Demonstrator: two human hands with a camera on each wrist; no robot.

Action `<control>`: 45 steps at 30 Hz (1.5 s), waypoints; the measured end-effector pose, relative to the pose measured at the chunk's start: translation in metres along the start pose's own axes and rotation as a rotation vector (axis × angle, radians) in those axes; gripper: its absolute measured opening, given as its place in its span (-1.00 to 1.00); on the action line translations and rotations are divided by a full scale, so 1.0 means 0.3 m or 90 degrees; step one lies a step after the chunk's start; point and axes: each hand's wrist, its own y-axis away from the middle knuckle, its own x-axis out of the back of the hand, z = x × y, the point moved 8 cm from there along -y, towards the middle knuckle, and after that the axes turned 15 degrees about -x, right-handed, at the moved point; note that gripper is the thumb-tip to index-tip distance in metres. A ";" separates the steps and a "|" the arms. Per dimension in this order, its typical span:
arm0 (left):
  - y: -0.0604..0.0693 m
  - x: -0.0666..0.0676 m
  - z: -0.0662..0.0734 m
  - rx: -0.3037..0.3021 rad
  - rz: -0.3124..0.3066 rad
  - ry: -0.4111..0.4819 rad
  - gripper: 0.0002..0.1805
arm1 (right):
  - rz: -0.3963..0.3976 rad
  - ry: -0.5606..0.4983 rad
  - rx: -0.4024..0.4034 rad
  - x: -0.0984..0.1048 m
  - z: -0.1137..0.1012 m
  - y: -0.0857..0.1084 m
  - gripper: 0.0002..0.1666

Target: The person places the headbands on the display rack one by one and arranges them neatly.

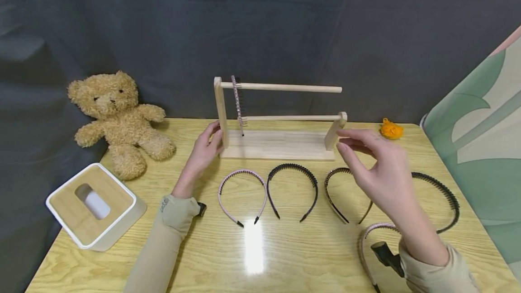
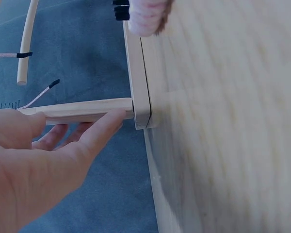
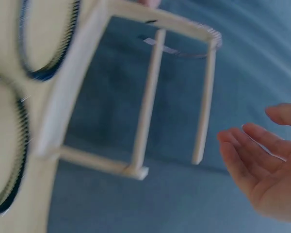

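Note:
A wooden headband rack (image 1: pixel 281 144) stands at the back of the table, with two horizontal rods. One pink braided headband (image 1: pixel 237 98) hangs over both rods by the left post. My left hand (image 1: pixel 205 148) holds that post (image 2: pixel 87 109) low down, thumb and fingers on either side of it. Near the rack's right end my right hand (image 1: pixel 380 166) is raised with fingers loosely bent and nothing in them; in the right wrist view this hand (image 3: pixel 266 165) is apart from the rods. A pink headband (image 1: pixel 243 172) and a black headband (image 1: pixel 292 165) lie in front of the rack.
On the right lie a brown headband (image 1: pixel 327 184), another black headband (image 1: pixel 453 202) and a pink headband (image 1: pixel 363 252), partly behind the right arm. An orange item (image 1: pixel 391 130) sits far right. A teddy bear (image 1: pixel 118 116) and tissue box (image 1: pixel 118 220) are at left.

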 end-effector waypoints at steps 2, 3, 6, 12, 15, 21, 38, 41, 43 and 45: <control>0.002 -0.001 0.002 0.001 0.001 0.004 -0.47 | 0.003 0.032 -0.002 0.014 0.043 0.026 -0.70; 0.003 -0.001 0.004 0.001 0.003 0.003 -0.47 | 0.003 0.043 -0.008 0.023 0.067 0.039 -0.69; 0.006 0.002 0.007 -0.001 0.003 0.002 -0.47 | -0.011 0.068 -0.033 0.043 0.142 0.076 -0.70; 0.008 0.007 0.006 -0.001 -0.001 -0.008 -0.47 | -0.082 0.104 -0.104 0.056 0.293 0.152 -0.70; 0.009 0.006 0.009 -0.001 -0.003 -0.012 -0.46 | -0.101 0.134 -0.124 0.063 0.372 0.188 -0.68; 0.009 0.006 0.013 -0.006 -0.001 -0.007 -0.47 | -0.111 0.202 -0.143 0.082 0.520 0.263 -0.59; 0.006 0.003 0.013 -0.003 0.002 -0.003 -0.48 | -0.124 0.266 -0.106 0.114 0.706 0.398 -0.60; 0.004 0.002 0.009 -0.002 -0.002 -0.001 -0.47 | -0.125 0.280 -0.111 0.113 0.709 0.397 -0.64; 0.003 0.001 0.006 -0.001 -0.006 -0.002 -0.47 | -0.122 0.290 -0.106 0.112 0.706 0.398 -0.63; 0.003 0.001 0.002 0.000 -0.008 -0.005 -0.47 | -0.121 0.298 -0.104 0.111 0.705 0.400 -0.62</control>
